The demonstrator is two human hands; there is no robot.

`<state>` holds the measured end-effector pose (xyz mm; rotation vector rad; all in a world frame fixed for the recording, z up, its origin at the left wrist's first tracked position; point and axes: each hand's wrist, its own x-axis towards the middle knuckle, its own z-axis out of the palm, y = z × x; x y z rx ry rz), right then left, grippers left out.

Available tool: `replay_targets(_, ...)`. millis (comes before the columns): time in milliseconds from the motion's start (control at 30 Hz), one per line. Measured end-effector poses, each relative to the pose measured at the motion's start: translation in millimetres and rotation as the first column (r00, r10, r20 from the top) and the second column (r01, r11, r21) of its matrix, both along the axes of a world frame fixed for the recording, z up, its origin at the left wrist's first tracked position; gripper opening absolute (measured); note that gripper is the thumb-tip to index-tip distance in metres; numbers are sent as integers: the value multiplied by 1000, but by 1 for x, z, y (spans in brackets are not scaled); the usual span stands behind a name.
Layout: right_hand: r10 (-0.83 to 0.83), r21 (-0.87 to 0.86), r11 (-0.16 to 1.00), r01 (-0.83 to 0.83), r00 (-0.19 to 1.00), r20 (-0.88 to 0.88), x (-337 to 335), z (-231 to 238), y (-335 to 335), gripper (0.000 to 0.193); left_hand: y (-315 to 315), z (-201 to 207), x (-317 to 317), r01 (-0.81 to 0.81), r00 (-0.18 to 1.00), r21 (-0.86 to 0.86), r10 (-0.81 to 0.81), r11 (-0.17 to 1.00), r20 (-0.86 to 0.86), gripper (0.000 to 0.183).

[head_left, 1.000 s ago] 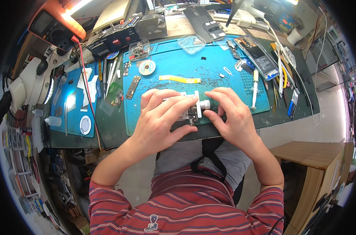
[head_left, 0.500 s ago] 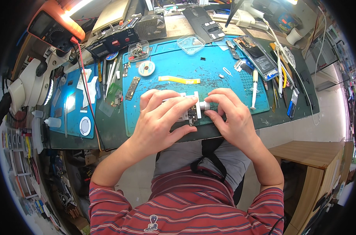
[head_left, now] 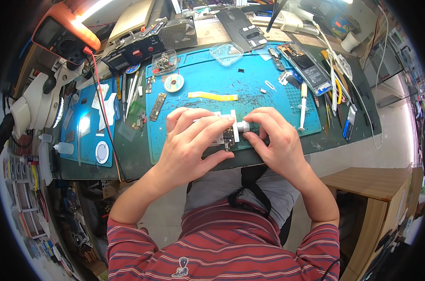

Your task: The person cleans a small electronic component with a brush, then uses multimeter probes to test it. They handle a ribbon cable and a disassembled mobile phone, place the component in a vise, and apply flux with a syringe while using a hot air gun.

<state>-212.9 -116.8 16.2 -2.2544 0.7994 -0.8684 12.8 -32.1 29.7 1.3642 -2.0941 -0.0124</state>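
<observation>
Near the front edge of the blue mat, my left hand (head_left: 189,138) is closed around a small metal clamp holder (head_left: 235,122), thumb below and fingers over its top. A dark circuit board (head_left: 229,140) shows in the holder, partly covered by my fingers. My right hand (head_left: 275,136) pinches the round silver knob (head_left: 243,126) at the holder's right end between thumb and fingers. Just beyond my hands lies a yellow flex cable (head_left: 213,96).
On the blue mat (head_left: 193,70) stand a solder spool (head_left: 173,83), a clear box of small parts (head_left: 164,62) and a long circuit board (head_left: 158,107). An opened phone (head_left: 306,68) and a syringe (head_left: 303,107) lie right. A microscope (head_left: 34,100) and an orange multimeter (head_left: 65,35) stand left.
Both hands keep the same hold on the holder and its knob. The whole view has shifted very slightly; nothing on the mat has visibly moved.
</observation>
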Motion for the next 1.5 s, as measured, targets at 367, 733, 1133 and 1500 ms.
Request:
replay_targets(367, -9, 3, 1000, 9, 1000, -3, 0, 0, 0, 28, 1, -1, 0, 10, 1000, -2, -10, 1000, 17, 70)
replay_targets(733, -9, -42, 999, 10, 1000, 18, -1, -5, -1, 25, 1, -1, -1, 2, 1000, -19, -2, 1000, 21, 69)
replay_targets(1133, -8, -42, 999, 8, 1000, 1, -1, -5, -2, 26, 3, -2, 0, 9, 999, -19, -8, 1000, 33, 70)
replay_targets(1500, -10, -69, 998, 10, 1000, 7, 0, -6, -2, 26, 19, 3, 28, -103, 995, -38, 103, 994, -1, 71)
